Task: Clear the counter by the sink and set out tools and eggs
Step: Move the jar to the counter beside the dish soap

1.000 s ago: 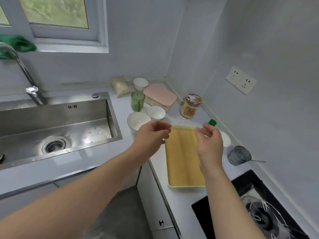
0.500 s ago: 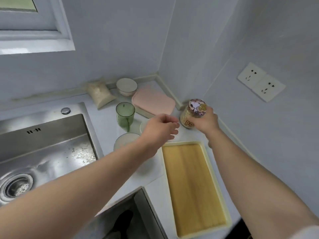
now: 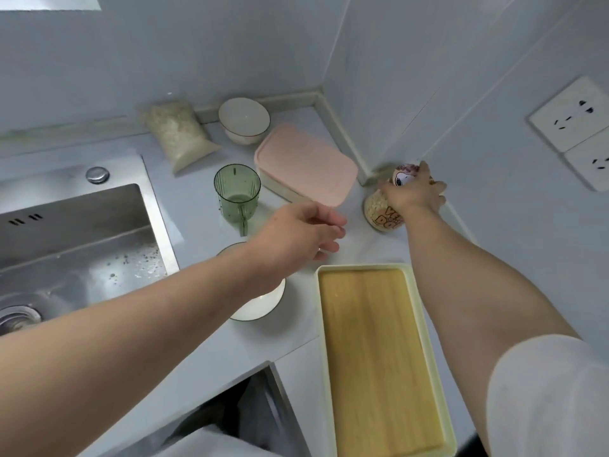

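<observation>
A small glass jar (image 3: 382,214) with a cartoon-dog lid stands against the right wall near the counter's corner. My right hand (image 3: 413,194) is wrapped over its top and grips it. My left hand (image 3: 304,234) hovers with loosely curled fingers, holding nothing, over the counter between a green plastic cup (image 3: 236,196) and a pink-lidded box (image 3: 306,164). A white bowl (image 3: 260,306) sits partly hidden under my left forearm. A wooden cutting board in a pale yellow tray (image 3: 379,357) lies on the counter in front of the jar.
A steel sink (image 3: 75,245) fills the left side. At the back by the wall lie a bag of rice (image 3: 178,135) and another white bowl (image 3: 244,120). Two wall sockets (image 3: 573,118) sit on the right wall.
The view has moved closer and down toward the counter corner. My right hand went from above the cutting board to the jar and closed on it. My left hand drifted forward.
</observation>
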The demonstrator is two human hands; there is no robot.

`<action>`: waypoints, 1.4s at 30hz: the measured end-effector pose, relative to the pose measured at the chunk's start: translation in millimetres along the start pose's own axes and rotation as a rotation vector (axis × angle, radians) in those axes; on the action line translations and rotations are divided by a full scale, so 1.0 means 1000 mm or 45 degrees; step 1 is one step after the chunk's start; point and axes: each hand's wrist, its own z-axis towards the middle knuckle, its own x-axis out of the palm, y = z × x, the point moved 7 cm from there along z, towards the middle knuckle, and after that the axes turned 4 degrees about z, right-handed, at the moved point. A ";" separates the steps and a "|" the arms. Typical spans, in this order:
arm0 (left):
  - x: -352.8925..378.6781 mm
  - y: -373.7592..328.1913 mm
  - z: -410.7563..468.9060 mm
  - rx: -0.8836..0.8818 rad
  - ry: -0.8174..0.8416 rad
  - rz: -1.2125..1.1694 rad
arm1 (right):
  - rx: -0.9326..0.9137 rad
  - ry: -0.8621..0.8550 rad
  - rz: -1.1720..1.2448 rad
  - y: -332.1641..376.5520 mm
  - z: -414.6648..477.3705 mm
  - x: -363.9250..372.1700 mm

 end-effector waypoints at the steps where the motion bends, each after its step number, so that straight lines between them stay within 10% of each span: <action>1: 0.000 0.001 0.002 -0.005 0.004 -0.002 | -0.013 -0.011 0.018 0.000 0.001 0.000; 17: 0.049 0.020 0.025 -0.294 0.053 -0.155 | -0.364 -0.178 0.160 0.013 -0.121 -0.106; 26: 0.112 0.049 -0.004 -0.637 0.659 -0.775 | -0.591 -0.043 0.240 0.006 -0.235 -0.143; 42: 0.202 0.071 -0.154 -0.691 1.172 -0.510 | -0.772 -0.066 0.036 -0.089 -0.372 -0.225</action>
